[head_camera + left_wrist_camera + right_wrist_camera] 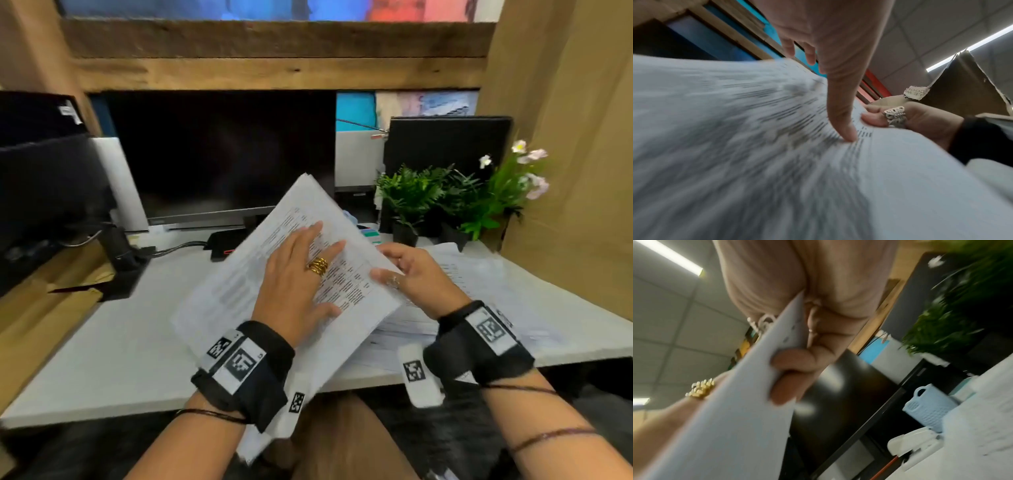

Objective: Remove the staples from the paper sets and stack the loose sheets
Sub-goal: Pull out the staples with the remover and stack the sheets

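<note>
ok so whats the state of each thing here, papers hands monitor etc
paper set: lifted, tilted off the desk
left hand: fingers straight, flat on the top sheet
right hand: pinching the set's edge
loose sheets: lying on the desk
monitor: screen dark

We wore black wrist straps (255, 370) with white tags printed in black square codes. Our left hand (294, 284) bore a coiled gold ring (318, 265). Our right hand (416, 274) bore a silver one (895, 116).
</note>
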